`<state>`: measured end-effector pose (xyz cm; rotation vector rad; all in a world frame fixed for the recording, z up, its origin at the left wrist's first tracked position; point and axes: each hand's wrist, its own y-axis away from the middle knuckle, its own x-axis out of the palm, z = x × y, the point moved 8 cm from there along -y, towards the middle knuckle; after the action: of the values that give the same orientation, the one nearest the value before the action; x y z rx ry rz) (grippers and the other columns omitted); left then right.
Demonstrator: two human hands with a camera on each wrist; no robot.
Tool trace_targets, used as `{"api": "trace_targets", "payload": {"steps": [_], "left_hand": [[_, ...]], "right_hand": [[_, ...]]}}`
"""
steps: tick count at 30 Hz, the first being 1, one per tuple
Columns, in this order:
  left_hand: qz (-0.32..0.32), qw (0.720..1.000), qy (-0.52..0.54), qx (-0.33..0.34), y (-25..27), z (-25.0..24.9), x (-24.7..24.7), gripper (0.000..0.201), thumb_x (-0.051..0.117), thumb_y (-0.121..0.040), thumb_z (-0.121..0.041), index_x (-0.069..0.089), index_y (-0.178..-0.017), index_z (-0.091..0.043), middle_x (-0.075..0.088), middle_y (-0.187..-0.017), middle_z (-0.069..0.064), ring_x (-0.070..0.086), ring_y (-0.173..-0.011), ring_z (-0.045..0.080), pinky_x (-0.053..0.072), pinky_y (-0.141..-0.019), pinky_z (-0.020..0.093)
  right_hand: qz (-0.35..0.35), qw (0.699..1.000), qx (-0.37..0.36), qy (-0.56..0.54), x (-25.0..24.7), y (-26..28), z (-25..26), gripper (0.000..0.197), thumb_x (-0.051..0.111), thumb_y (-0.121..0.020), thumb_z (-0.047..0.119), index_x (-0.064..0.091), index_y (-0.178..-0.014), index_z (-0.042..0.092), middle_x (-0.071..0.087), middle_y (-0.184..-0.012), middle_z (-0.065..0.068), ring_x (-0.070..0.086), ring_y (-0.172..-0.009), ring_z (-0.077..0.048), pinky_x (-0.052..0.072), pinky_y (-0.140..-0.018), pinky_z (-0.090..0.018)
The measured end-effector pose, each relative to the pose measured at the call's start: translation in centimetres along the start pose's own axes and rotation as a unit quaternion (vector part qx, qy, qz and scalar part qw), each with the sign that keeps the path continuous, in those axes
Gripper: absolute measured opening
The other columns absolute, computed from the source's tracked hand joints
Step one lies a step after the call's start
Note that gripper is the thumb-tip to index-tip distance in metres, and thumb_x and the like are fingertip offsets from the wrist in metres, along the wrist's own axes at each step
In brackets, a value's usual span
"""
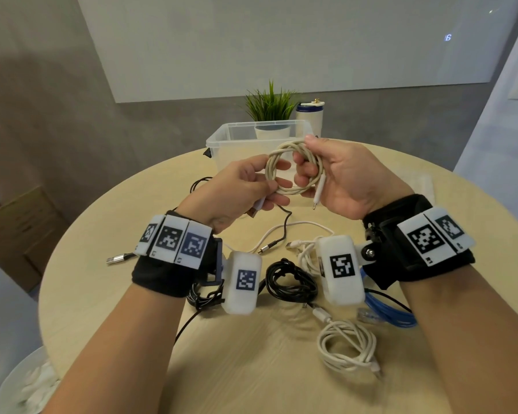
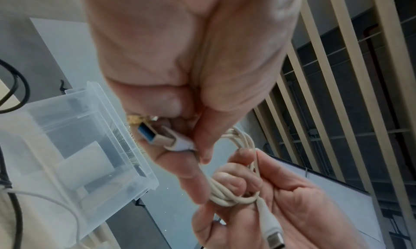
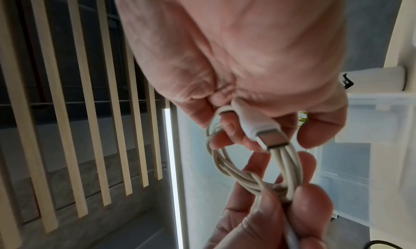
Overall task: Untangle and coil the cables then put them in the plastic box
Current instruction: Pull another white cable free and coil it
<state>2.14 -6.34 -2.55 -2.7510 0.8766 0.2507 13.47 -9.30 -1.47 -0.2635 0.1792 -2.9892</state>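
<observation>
Both hands hold the cream braided cable coil (image 1: 293, 168) up above the round pale wooden worktop (image 1: 251, 354): left hand (image 1: 240, 186) pinches its lower loops and USB plug, right hand (image 1: 338, 174) curls round the far side. The clear plastic box (image 1: 222, 141) sits open just behind.

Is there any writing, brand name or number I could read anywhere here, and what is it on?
No readable words.
Wrist bands: black-and-white square code patterns, plus tiny marks too small to read.
Wall panel: faint glowing characters, too blurred to read.
White coiled cable and plastic box: no print visible.
</observation>
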Motion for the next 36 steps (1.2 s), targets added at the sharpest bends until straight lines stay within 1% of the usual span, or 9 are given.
{"api": "trace_targets", "payload": {"steps": [7, 10, 13, 17, 20, 23, 27, 30, 36], "left_hand": [[-0.023, 0.999, -0.046, -0.004, -0.1, 0.2, -0.1, 0.028, 0.042, -0.095, 0.009, 0.055, -0.115, -0.006, 0.065, -0.087, 0.005, 0.057, -0.067, 0.016, 0.042, -0.056, 0.023], [-0.050, 0.998, -0.040, 0.022, -0.2, -0.5, -0.5, 0.032, 0.042, -0.088, 0.015, 0.055, -0.108, -0.005, 0.061, -0.094, 0.005, 0.053, -0.078, 0.019, 0.045, -0.059, 0.023], [-0.055, 0.998, 0.016, 0.041, 0.1, -1.3, -0.8, 0.017, 0.043, -0.092, -0.006, 0.058, -0.099, -0.009, 0.060, -0.092, 0.003, 0.056, -0.089, 0.013, 0.047, -0.081, 0.027], [-0.076, 0.996, 0.019, 0.037, 0.0, -1.0, -0.8, 0.033, 0.043, -0.100, -0.036, 0.057, -0.099, -0.006, 0.058, -0.082, 0.001, 0.051, -0.074, 0.013, 0.043, -0.072, 0.028], [-0.082, 0.995, 0.029, 0.042, -0.1, -0.9, -1.1, 0.035, 0.050, -0.096, -0.039, 0.058, -0.093, -0.006, 0.054, -0.070, -0.003, 0.048, -0.065, 0.011, 0.039, -0.070, 0.034], [-0.102, 0.991, 0.075, 0.045, 0.1, -1.2, -1.9, 0.024, 0.052, -0.094, -0.033, 0.058, -0.083, -0.012, 0.049, -0.056, -0.010, 0.045, -0.061, 0.011, 0.042, -0.074, 0.035], [-0.102, 0.989, 0.083, 0.067, 0.3, -1.7, -2.0, 0.023, 0.049, -0.097, -0.025, 0.056, -0.079, -0.013, 0.047, -0.056, -0.009, 0.043, -0.059, 0.010, 0.045, -0.072, 0.030], [-0.083, 0.993, 0.045, 0.075, 0.2, -1.8, -1.5, 0.028, 0.048, -0.098, -0.024, 0.054, -0.073, -0.013, 0.044, -0.055, -0.010, 0.039, -0.054, 0.008, 0.044, -0.065, 0.027], [0.008, 1.000, -0.015, 0.000, 0.5, -0.9, 0.2, 0.040, 0.045, -0.098, -0.030, 0.052, -0.066, -0.008, 0.040, -0.046, -0.009, 0.035, -0.048, 0.010, 0.035, -0.064, 0.029]], "right_hand": [[-0.005, 0.999, -0.018, 0.042, 0.6, 0.1, 0.0, 0.029, 0.036, -0.103, 0.019, 0.053, -0.080, 0.010, 0.041, -0.061, 0.002, 0.038, -0.063, -0.011, 0.036, -0.059, -0.021], [0.003, 0.995, -0.032, 0.098, 1.0, 0.0, 0.0, 0.028, 0.036, -0.103, 0.014, 0.053, -0.080, 0.010, 0.044, -0.062, 0.003, 0.038, -0.063, -0.010, 0.034, -0.063, -0.024], [0.021, 0.990, -0.034, 0.132, 1.4, 0.1, -0.1, 0.026, 0.038, -0.103, 0.014, 0.055, -0.084, 0.010, 0.045, -0.064, 0.004, 0.040, -0.064, -0.010, 0.037, -0.066, -0.026], [0.039, 0.989, -0.038, 0.140, 1.8, 0.1, -0.2, 0.021, 0.044, -0.101, 0.018, 0.061, -0.092, 0.008, 0.052, -0.070, -0.001, 0.048, -0.066, -0.012, 0.044, -0.074, -0.036], [0.031, 0.993, -0.040, 0.104, 1.3, 0.1, -0.1, 0.025, 0.044, -0.101, 0.016, 0.060, -0.112, 0.000, 0.061, -0.080, -0.007, 0.057, -0.076, -0.017, 0.048, -0.081, -0.042], [0.014, 0.995, -0.041, 0.094, 0.1, 0.0, 0.4, 0.026, 0.043, -0.100, 0.008, 0.060, -0.119, 0.002, 0.067, -0.094, -0.011, 0.064, -0.086, -0.019, 0.055, -0.071, -0.034], [-0.005, 0.986, -0.019, 0.168, -0.6, -0.1, -0.2, 0.015, 0.050, -0.097, 0.007, 0.065, -0.101, 0.006, 0.062, -0.074, -0.005, 0.054, -0.061, -0.010, 0.045, -0.056, -0.023], [-0.041, 0.970, -0.035, 0.235, -1.1, -0.2, 0.1, 0.022, 0.050, -0.099, 0.016, 0.061, -0.081, 0.012, 0.049, -0.060, 0.001, 0.043, -0.051, -0.008, 0.040, -0.050, -0.020], [-0.092, 0.969, -0.084, 0.215, -1.7, -0.3, 1.1, 0.027, 0.044, -0.102, 0.018, 0.056, -0.079, 0.012, 0.038, -0.054, 0.005, 0.034, -0.045, -0.006, 0.033, -0.047, -0.021]]}}
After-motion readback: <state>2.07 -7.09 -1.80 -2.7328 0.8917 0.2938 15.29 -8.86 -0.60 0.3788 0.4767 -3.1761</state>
